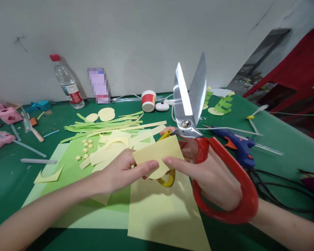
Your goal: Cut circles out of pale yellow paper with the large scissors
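While a green bench bears pale sheets, red-handled scissors, blades spread upward, sit looped around the right hand, whose thumb presses a small yellow card; the left hand pinches the card's other side, above the sheets. Tiny stars lie farther left.

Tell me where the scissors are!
In the head view, the scissors are right of centre, with the right hand through their red loop and the blades pointing up. The glue gun is to their right.
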{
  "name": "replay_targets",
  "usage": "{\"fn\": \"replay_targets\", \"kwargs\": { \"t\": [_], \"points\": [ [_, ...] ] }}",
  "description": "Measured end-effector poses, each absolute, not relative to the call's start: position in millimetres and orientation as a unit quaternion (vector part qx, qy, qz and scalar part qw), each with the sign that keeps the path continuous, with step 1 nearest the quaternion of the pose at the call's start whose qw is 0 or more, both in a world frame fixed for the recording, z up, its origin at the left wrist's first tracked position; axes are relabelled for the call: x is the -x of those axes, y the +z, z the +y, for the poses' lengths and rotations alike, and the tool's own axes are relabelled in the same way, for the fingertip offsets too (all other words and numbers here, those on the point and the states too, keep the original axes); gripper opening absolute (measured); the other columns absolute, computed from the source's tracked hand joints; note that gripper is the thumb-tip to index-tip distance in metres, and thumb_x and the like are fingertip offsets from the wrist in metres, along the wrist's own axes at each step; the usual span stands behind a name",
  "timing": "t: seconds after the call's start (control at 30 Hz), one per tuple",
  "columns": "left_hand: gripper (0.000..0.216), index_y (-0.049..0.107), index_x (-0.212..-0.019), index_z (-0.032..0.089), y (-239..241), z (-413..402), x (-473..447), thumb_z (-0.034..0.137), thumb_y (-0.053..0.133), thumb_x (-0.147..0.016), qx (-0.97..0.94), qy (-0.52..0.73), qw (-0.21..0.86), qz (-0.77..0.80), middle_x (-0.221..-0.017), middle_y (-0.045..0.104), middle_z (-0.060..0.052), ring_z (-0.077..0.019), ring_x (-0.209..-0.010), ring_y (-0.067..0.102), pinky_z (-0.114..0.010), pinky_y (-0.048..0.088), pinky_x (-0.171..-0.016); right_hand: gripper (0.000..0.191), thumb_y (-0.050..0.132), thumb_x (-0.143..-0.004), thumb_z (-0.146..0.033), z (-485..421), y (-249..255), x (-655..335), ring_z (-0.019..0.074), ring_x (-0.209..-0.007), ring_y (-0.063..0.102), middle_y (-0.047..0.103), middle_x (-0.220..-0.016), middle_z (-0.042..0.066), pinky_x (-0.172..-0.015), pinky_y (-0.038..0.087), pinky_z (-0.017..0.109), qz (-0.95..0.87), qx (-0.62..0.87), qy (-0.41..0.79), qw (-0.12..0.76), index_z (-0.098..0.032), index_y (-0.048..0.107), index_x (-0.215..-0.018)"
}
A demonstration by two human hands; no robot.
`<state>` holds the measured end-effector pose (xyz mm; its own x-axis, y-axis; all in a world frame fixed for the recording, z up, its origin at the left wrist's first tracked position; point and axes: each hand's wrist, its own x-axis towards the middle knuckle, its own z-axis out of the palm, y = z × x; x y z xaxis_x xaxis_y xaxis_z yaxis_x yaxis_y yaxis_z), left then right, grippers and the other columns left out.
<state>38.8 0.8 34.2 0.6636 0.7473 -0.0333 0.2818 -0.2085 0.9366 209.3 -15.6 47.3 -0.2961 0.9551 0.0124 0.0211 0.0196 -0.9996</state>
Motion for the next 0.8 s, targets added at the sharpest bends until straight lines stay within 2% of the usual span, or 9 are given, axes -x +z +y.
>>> {"fn": "replay_targets", "kwargs": {
  "t": [0.1, 0.23, 0.3, 0.43, 0.53, 0.6, 0.67, 0.73, 0.8],
  "points": [
    [0.027, 0.047, -0.064, 0.014, 34.1, 0.6, -37.8, 0.029, 0.042, -0.087, -0.754, 0.220, 0.525, 0.327, -0.059, 0.044, 0.004, -0.0061, -0.054, 0.040, -0.016, 0.033, -0.047, 0.009, 0.055, -0.073, -0.026, -18.2, 47.6, -209.3, 0.0195, -0.073, 0.068, 0.070, -0.079, 0.004, -0.065, 0.058, 0.027, -0.575, 0.438, 0.559, 0.407, -0.024, 0.063, -0.070],
    [0.030, 0.043, -0.061, 0.015, 36.8, 0.1, -37.9, 0.026, 0.040, -0.088, -0.780, 0.214, 0.489, 0.326, -0.057, 0.040, 0.005, -0.0057, -0.050, 0.037, -0.016, 0.030, -0.044, 0.007, 0.057, -0.071, -0.024, -19.6, 44.9, -206.4, 0.0194, -0.075, 0.068, 0.070, -0.085, 0.004, -0.064, 0.058, 0.027, -0.565, 0.444, 0.547, 0.429, -0.024, 0.062, -0.076],
    [0.032, 0.040, -0.059, 0.015, 40.3, 0.1, -37.6, 0.024, 0.038, -0.089, -0.812, 0.210, 0.444, 0.315, -0.054, 0.038, 0.005, -0.0053, -0.048, 0.035, -0.017, 0.028, -0.044, 0.011, 0.058, -0.069, -0.024, -20.2, 43.6, -204.8, 0.0203, -0.076, 0.068, 0.069, -0.087, 0.002, -0.063, 0.059, 0.029, -0.565, 0.448, 0.537, 0.437, -0.026, 0.061, -0.079],
    [0.030, 0.043, -0.060, 0.014, 46.7, 0.3, -34.9, 0.018, 0.039, -0.089, -0.866, 0.199, 0.364, 0.279, -0.055, 0.040, 0.005, -0.0046, -0.049, 0.037, -0.018, 0.028, -0.048, 0.024, 0.062, -0.066, -0.025, -21.5, 41.5, -204.5, 0.0226, -0.085, 0.066, 0.067, -0.092, 0.003, -0.074, 0.056, 0.033, -0.560, 0.486, 0.493, 0.455, -0.027, 0.058, -0.089],
    [0.032, 0.043, -0.059, 0.015, 48.1, 1.5, -29.7, 0.024, 0.040, -0.090, -0.823, 0.205, 0.430, 0.311, -0.053, 0.038, 0.006, -0.0047, -0.046, 0.034, -0.018, 0.026, -0.045, 0.030, 0.060, -0.070, -0.028, -20.3, 40.6, -206.8, 0.0203, -0.072, 0.065, 0.065, -0.082, 0.002, -0.065, 0.056, 0.031, -0.559, 0.455, 0.524, 0.452, -0.028, 0.054, -0.100],
    [0.032, 0.044, -0.060, 0.015, 47.8, 4.5, -25.2, 0.031, 0.044, -0.088, -0.749, 0.251, 0.497, 0.358, -0.055, 0.037, 0.005, -0.0051, -0.048, 0.035, -0.016, 0.028, -0.043, 0.018, 0.051, -0.079, -0.031, -18.3, 40.1, -208.7, 0.0169, -0.058, 0.061, 0.061, -0.067, -0.002, -0.060, 0.054, 0.030, -0.540, 0.415, 0.564, 0.467, -0.028, 0.055, -0.097],
    [0.030, 0.046, -0.063, 0.016, 47.5, 9.5, -20.9, 0.036, 0.049, -0.085, -0.673, 0.336, 0.532, 0.389, -0.059, 0.038, 0.005, -0.0053, -0.050, 0.035, -0.016, 0.032, -0.045, 0.016, 0.043, -0.083, -0.027, -17.1, 39.0, -210.2, 0.0152, -0.055, 0.058, 0.057, -0.060, -0.003, -0.064, 0.053, 0.029, -0.523, 0.381, 0.587, 0.486, -0.026, 0.058, -0.089],
    [0.031, 0.044, -0.061, 0.016, 47.5, 15.7, -18.1, 0.036, 0.052, -0.083, -0.622, 0.431, 0.525, 0.388, -0.058, 0.035, 0.005, -0.0047, -0.048, 0.032, -0.016, 0.031, -0.044, 0.017, 0.044, -0.078, -0.022, -18.6, 36.3, -210.8, 0.0170, -0.067, 0.061, 0.063, -0.068, -0.001, -0.066, 0.053, 0.029, -0.540, 0.362, 0.591, 0.477, -0.024, 0.060, -0.085],
    [0.034, 0.039, -0.057, 0.016, 47.5, 21.5, -16.8, 0.034, 0.054, -0.082, -0.601, 0.503, 0.493, 0.377, -0.054, 0.028, 0.006, -0.0043, -0.045, 0.026, -0.017, 0.025, -0.041, 0.023, 0.048, -0.072, -0.018, -23.2, 31.4, -210.2, 0.0201, -0.078, 0.063, 0.067, -0.081, 0.002, -0.062, 0.053, 0.030, -0.576, 0.369, 0.571, 0.454, -0.023, 0.060, -0.091]
  ]
}}
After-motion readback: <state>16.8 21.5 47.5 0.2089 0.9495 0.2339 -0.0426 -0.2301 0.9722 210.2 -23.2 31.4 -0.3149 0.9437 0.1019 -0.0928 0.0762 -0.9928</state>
